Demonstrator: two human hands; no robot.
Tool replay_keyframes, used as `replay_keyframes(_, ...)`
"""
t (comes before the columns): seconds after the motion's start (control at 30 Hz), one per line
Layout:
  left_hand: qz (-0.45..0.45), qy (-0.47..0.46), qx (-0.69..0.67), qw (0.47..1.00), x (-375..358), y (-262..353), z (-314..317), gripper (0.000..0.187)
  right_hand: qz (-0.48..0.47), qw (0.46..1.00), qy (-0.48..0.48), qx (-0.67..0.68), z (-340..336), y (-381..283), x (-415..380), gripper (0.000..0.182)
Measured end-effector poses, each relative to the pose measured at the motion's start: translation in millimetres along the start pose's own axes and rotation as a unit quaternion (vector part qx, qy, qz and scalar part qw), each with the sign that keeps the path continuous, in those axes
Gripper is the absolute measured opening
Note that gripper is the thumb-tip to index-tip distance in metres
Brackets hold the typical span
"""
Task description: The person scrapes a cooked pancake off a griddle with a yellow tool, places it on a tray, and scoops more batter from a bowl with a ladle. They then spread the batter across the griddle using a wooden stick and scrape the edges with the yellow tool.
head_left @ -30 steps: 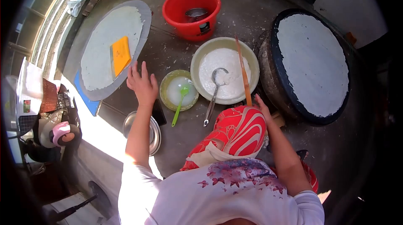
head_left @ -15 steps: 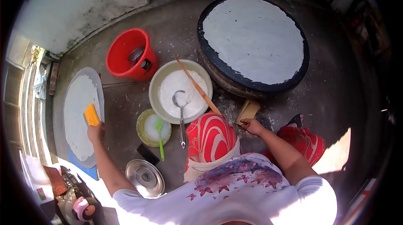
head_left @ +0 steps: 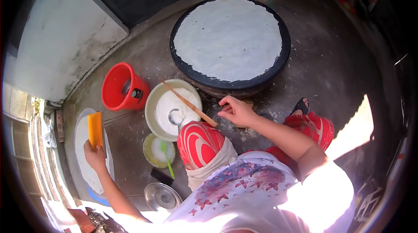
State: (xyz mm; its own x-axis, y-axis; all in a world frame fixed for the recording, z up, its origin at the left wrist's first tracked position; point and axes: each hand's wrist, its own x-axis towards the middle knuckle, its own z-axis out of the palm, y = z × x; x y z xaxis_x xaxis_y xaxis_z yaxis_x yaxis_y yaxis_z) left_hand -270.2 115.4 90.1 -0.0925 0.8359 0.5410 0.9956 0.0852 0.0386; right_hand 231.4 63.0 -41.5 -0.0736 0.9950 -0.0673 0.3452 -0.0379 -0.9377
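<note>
My left hand (head_left: pixel 95 154) is closed round a yellow scraper (head_left: pixel 95 129), held up over a round board on the left that carries a pale, thin flatbread (head_left: pixel 87 170). My right hand (head_left: pixel 237 112) has its fingers bent and apart, with nothing visible in them. It hovers in front of the large round griddle (head_left: pixel 286 54), over a tan flat piece (head_left: pixel 245 122) that it partly hides. A thin white layer of batter (head_left: pixel 228 39) covers most of the griddle's black top.
A long wooden stick (head_left: pixel 187 101) lies across a large bowl (head_left: pixel 150 107) of white batter with a ladle (head_left: pixel 174 117). Nearby are a red bucket (head_left: pixel 138 99), a small bowl (head_left: pixel 148 155) with a green utensil (head_left: pixel 167 159), a black object (head_left: pixel 162 176) and a metal lid (head_left: pixel 163 196).
The view has swung rightward. My right hand has lifted off the tan piece and its fingers have parted. My left hand has raised the scraper, which now points upward.
</note>
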Motion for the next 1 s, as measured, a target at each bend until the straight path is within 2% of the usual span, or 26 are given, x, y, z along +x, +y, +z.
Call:
replay_keyframes(0.07,0.089,-0.053,-0.081,0.991,-2.5,109.5,-23.3,0.039,-0.182,0.980,0.072,-0.041,1.6,-45.2,7.6,0.054)
replay_keyframes(0.13,0.212,-0.091,-0.090,0.969,-12.5,187.6,-30.0,0.047,-0.319,0.920,0.147,-0.173,-4.0,-92.6,7.3,0.053)
replay_keyframes(0.17,0.264,-0.115,-0.090,0.953,-20.8,218.8,-31.1,0.050,-0.317,0.920,0.150,-0.174,-9.7,-107.8,5.1,0.053)
replay_keyframes(0.23,0.392,-0.139,-0.109,0.903,-34.2,267.8,-32.9,0.055,-0.403,0.833,0.119,-0.359,-20.5,-125.2,2.2,0.048)
replay_keyframes(0.27,0.424,-0.145,-0.163,0.879,-40.3,288.3,-34.6,0.053,-0.416,0.808,0.131,-0.395,-20.1,-111.8,8.2,0.041)
replay_keyframes(0.3,0.437,-0.193,-0.173,0.861,-46.1,298.4,-33.6,0.054,-0.410,0.808,0.137,-0.400,-28.9,-108.4,6.2,0.041)
replay_keyframes(0.33,0.430,-0.144,-0.203,0.868,-49.4,308.1,-31.3,0.056,-0.276,0.873,0.026,-0.401,-41.3,-102.8,2.7,0.038)
replay_keyframes(0.37,0.421,-0.095,-0.234,0.871,-49.7,315.5,-28.4,0.057,-0.134,0.909,-0.084,-0.386,-56.1,-96.3,-0.1,0.035)
replay_keyframes(0.43,0.401,-0.091,-0.226,0.883,-48.7,313.2,-29.1,0.059,-0.066,0.946,0.060,-0.311,-96.4,-56.3,2.3,0.033)
replay_keyframes(0.47,0.375,-0.087,-0.214,0.898,-50.2,308.2,-28.4,0.060,-0.001,0.958,0.125,-0.260,-125.3,-37.1,7.4,0.039)
replay_keyframes(0.5,0.375,-0.086,-0.218,0.897,-54.7,300.4,-23.1,0.060,0.034,0.942,0.221,-0.250,-156.8,-5.8,13.1,0.042)
replay_keyframes(0.57,0.284,-0.149,-0.269,0.908,-68.4,279.7,-8.8,0.060,0.092,0.916,0.357,-0.160,-225.0,51.8,21.2,0.046)
replay_keyframes(0.6,0.283,-0.150,-0.271,0.908,-75.4,272.0,-4.8,0.060,0.171,0.893,0.397,-0.124,-255.4,67.8,24.7,0.047)
replay_keyframes(0.63,0.247,-0.169,-0.279,0.913,-82.8,264.6,-0.7,0.058,0.213,0.858,0.437,-0.169,-278.9,77.8,25.8,0.048)
replay_keyframes(0.67,0.210,-0.188,-0.287,0.916,-88.4,260.7,3.6,0.057,0.256,0.828,0.455,-0.206,-296.1,87.5,31.0,0.046)
replay_keyframes(0.7,0.208,-0.190,-0.289,0.915,-93.0,260.5,6.0,0.057,0.257,0.827,0.454,-0.209,-302.0,89.8,38.2,0.046)
replay_keyframes(0.77,0.134,-0.212,-0.316,0.915,-99.5,265.2,5.4,0.053,0.290,0.807,0.453,-0.243,-310.1,90.5,56.3,0.045)
replay_keyframes(0.8,0.122,-0.227,-0.312,0.915,-102.0,268.3,5.4,0.052,0.289,0.807,0.452,-0.246,-312.1,88.4,72.2,0.045)
replay_keyframes(0.87,0.116,-0.228,-0.317,0.913,-103.4,276.4,10.6,0.053,0.297,0.760,0.470,-0.337,-314.9,83.4,105.0,0.051)
replay_keyframes(0.9,0.112,-0.229,-0.321,0.912,-105.0,279.3,13.6,0.055,0.298,0.761,0.468,-0.337,-327.9,84.5,115.5,0.051)
replay_keyframes(0.97,0.105,-0.240,-0.297,0.918,-104.2,285.8,21.8,0.056,0.360,0.765,0.455,-0.278,-362.5,89.8,144.7,0.054)
replay_keyframes(1.0,0.105,-0.246,-0.291,0.919,-100.1,288.9,23.0,0.056,0.330,0.772,0.453,-0.299,-362.4,88.8,162.5,0.050)
